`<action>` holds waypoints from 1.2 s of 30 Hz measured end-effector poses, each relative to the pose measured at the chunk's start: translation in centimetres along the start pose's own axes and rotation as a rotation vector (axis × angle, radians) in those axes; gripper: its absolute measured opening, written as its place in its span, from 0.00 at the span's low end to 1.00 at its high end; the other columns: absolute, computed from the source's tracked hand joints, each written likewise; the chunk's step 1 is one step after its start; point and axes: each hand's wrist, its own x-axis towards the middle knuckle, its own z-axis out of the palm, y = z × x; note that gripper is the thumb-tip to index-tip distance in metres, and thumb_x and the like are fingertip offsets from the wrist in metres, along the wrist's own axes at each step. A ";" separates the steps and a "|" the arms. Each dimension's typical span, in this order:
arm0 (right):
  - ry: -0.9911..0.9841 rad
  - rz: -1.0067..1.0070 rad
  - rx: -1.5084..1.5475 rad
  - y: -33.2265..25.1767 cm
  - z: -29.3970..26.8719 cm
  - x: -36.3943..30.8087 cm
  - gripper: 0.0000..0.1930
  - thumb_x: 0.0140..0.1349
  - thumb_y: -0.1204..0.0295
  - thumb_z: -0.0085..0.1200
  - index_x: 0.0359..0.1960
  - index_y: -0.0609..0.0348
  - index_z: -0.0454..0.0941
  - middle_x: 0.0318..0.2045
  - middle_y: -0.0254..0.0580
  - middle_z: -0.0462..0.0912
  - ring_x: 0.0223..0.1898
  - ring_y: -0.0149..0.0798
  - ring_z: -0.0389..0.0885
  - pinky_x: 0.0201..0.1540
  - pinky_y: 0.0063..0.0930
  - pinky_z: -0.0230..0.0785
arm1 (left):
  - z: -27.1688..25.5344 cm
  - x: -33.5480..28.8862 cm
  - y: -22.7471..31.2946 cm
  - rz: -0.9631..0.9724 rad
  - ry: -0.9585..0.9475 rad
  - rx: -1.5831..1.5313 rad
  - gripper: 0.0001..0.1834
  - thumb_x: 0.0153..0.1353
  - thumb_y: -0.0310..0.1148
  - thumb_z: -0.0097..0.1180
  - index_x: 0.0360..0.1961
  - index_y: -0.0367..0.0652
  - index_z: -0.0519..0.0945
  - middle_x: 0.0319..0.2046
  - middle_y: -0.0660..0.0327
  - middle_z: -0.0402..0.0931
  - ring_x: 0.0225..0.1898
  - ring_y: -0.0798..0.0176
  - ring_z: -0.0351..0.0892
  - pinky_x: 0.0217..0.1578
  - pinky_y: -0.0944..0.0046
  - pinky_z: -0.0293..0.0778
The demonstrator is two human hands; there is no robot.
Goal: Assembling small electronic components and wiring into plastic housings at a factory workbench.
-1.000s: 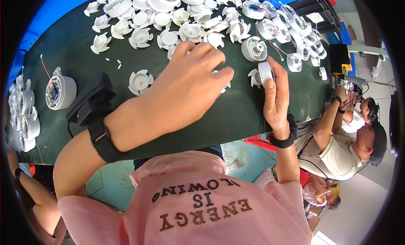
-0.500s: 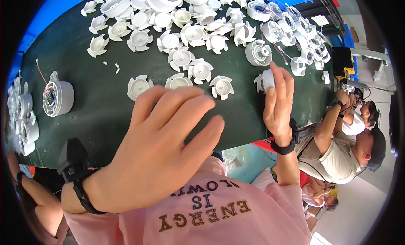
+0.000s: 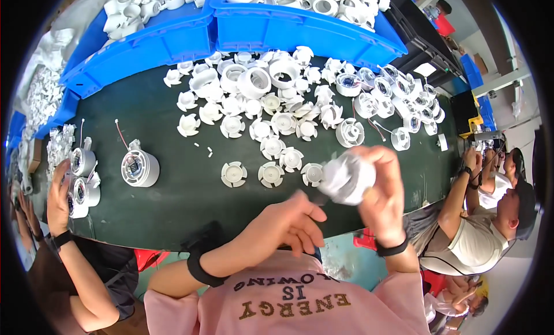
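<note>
My right hand (image 3: 384, 191) is closed around a white round fan part (image 3: 349, 179), raised above the dark green table and smeared by motion. Blades seem to show on its left side. Left of it, lower down, my left hand (image 3: 291, 222) has loosely bent fingers spread apart, with nothing seen in them. Near the held part lie white fan impellers in a row, among them one impeller (image 3: 270, 174) and another impeller (image 3: 234, 174). Farther back, a white round housing with ribs inside (image 3: 350, 132) sits on the table.
Loose impellers and white rings (image 3: 254, 83) crowd the back centre. Blue bins (image 3: 300, 35) of white parts stand behind them. Wired motor housings (image 3: 398, 87) cluster at the right; another (image 3: 140, 168) stands left. A co-worker's hand (image 3: 57, 202) touches housings at far left; a person (image 3: 479, 214) sits right.
My right hand has lifted the white fan part off the table and moved it left. My left hand has drawn back toward my body. The view has shifted, showing the blue bins.
</note>
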 end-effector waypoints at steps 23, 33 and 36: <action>-0.356 -0.154 -0.733 0.2 3.7 3.0 0.16 0.55 0.65 0.62 0.31 0.61 0.68 0.17 0.41 0.70 0.19 0.44 0.73 0.23 0.31 0.66 | -2.8 -4.8 0.1 0.710 0.448 -0.260 0.26 0.69 0.47 0.40 0.49 0.30 0.72 0.49 0.45 0.75 0.52 0.44 0.76 0.52 0.54 0.73; 0.017 0.001 -0.259 4.2 7.3 -0.6 0.30 0.49 0.66 0.71 0.47 0.64 0.63 0.32 0.42 0.77 0.24 0.33 0.81 0.26 0.24 0.75 | -0.1 -2.2 -0.9 0.819 0.564 0.240 0.16 0.60 0.26 0.56 0.48 0.39 0.66 0.38 0.63 0.67 0.33 0.74 0.65 0.35 0.71 0.65; 0.138 -0.049 -0.101 4.6 8.9 -1.9 0.22 0.55 0.74 0.64 0.45 0.63 0.63 0.42 0.46 0.71 0.34 0.31 0.79 0.32 0.22 0.76 | -0.1 -2.0 -1.6 0.730 0.511 0.227 0.18 0.63 0.36 0.51 0.50 0.39 0.65 0.39 0.61 0.68 0.34 0.74 0.66 0.36 0.72 0.65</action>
